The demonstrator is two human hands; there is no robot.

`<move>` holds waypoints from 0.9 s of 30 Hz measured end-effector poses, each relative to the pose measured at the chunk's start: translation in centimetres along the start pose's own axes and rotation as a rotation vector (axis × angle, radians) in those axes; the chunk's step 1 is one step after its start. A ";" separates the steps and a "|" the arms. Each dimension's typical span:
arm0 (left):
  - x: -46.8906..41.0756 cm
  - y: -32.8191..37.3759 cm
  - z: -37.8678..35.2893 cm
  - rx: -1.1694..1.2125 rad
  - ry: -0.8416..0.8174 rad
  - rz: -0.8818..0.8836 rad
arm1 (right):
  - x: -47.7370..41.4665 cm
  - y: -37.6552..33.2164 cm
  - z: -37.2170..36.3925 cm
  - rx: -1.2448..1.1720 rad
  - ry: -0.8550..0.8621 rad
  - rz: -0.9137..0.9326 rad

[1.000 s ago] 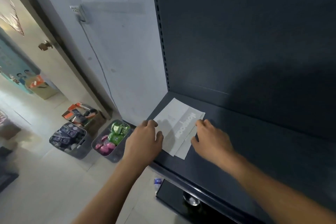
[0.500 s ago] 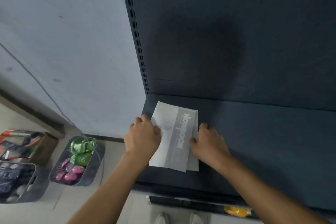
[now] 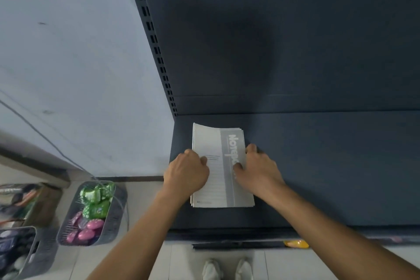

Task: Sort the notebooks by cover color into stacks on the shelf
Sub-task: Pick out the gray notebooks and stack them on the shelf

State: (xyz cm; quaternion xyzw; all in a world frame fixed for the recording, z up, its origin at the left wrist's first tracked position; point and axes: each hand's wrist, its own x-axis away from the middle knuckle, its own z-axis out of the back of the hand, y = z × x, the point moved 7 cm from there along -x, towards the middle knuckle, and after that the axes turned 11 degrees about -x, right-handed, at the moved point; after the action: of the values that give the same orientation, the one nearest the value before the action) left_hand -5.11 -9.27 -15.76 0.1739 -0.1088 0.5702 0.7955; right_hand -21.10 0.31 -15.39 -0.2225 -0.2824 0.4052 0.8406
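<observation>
**Head view.** You are bracing a stack of notebooks [image 3: 217,143] between both hands on the dark shelf [image 3: 329,166]. The top cover is showing pale grey with a darker grey band. The stack is lying flat near the shelf's left end, close to the back panel [image 3: 295,41] but apart from it.

Your left hand [image 3: 186,173] is curling its fingers [image 3: 189,153] against the stack's left edge, with the thumb resting on the top cover. Your right hand [image 3: 259,169] is doing the same at the right edge, so both sets of fingers are clamping the stack from its sides. The notebook edges are lying nearly flush, with slight fanning at the far corners.

Judging from this, one colour stack is already formed and you are squaring it up. No second stack is showing, so whether notebooks of other colours are waiting to be sorted cannot be told.

On the floor to your left, a grey basket [image 3: 118,200] is holding green and pink packets.
</observation>
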 end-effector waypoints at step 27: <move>5.9 22.8 2.6 -0.139 0.256 -0.658 | 8.3 13.5 17.5 -0.159 0.479 -0.239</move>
State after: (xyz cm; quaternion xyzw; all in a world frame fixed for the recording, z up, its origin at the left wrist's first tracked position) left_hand -24.70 1.38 -7.68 0.0724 0.0151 0.2918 0.9536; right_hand -35.85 17.26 -8.17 -0.3421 -0.1308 0.2159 0.9051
